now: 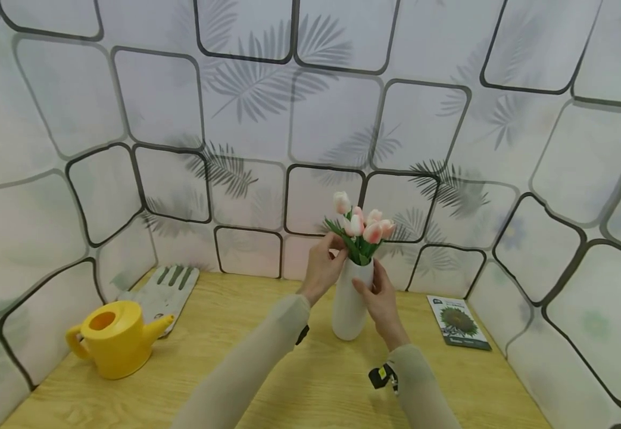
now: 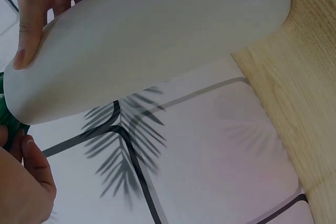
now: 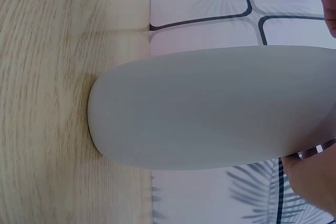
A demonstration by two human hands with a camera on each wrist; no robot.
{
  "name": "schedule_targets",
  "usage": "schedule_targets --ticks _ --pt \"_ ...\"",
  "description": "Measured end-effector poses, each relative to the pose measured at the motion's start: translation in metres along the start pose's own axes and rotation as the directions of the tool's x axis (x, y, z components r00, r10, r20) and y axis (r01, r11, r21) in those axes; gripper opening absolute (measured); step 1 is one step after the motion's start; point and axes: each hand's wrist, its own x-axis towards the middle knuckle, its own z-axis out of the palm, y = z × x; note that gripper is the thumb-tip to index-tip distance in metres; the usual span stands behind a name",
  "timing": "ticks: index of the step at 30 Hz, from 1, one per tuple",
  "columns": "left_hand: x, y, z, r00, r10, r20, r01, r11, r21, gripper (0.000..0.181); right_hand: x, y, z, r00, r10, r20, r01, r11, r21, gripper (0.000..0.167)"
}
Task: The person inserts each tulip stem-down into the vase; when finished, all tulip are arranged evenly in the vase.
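Observation:
A tall white vase (image 1: 349,307) stands upright on the wooden table, holding a bunch of pink and white tulips (image 1: 373,231) with green leaves. My right hand (image 1: 383,301) grips the vase near its neck; in the left wrist view its thumb (image 2: 30,35) lies along the vase's side. At the vase mouth my left hand (image 1: 323,266) pinches at the tulips' green stems and leaves, though its fingertips are partly hidden. The right wrist view has the vase (image 3: 210,108) with its base on the table, and part of my right hand (image 3: 315,179) against it.
A yellow watering can (image 1: 119,345) stands at the left of the table (image 1: 299,387). Behind it lie grey-white gloves (image 1: 168,292). To the right is a seed packet with a sunflower picture (image 1: 457,322). Patterned cloth walls (image 1: 246,196) close in the back and sides.

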Motion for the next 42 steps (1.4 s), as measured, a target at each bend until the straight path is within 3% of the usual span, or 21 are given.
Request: schedule_targets --ticks 7,14,19,22,30,37,42 --pt "0.001 -0.001 0.001 0.999 -0.037 -0.013 0.036 0.999 -0.028 0.007 0.000 -0.002 0.000 1.000 -0.011 -0.005 0.011 1.000 -0.010 0.072" --pt "-0.003 -0.006 0.001 0.996 -0.089 0.015 0.090 0.995 -0.033 0.006 0.003 0.001 0.001 1.000 -0.016 0.000 0.016 1.000 -0.008 0.072" --pt "-0.004 -0.007 0.001 0.995 -0.100 0.020 0.100 0.994 -0.045 0.005 0.013 0.023 -0.001 0.999 -0.026 -0.029 0.025 1.000 -0.017 0.073" --pt "-0.003 -0.006 0.003 0.995 -0.095 0.010 0.095 0.994 -0.059 0.006 0.017 0.031 -0.004 0.998 -0.040 -0.047 0.039 0.999 -0.025 0.074" --pt "-0.004 0.002 0.014 0.987 -0.130 -0.093 0.118 0.985 -0.125 0.016 0.013 0.028 -0.010 0.998 -0.029 -0.061 0.028 0.999 -0.017 0.072" --pt "-0.002 0.004 0.018 0.987 -0.124 -0.105 0.113 0.988 -0.109 0.013 0.014 0.028 -0.012 0.997 -0.033 -0.066 0.032 0.999 -0.019 0.072" --pt "0.000 0.001 0.013 0.989 -0.112 -0.091 0.103 0.990 -0.099 0.015 0.019 0.028 -0.009 0.997 -0.054 -0.061 0.053 0.998 -0.015 0.070"
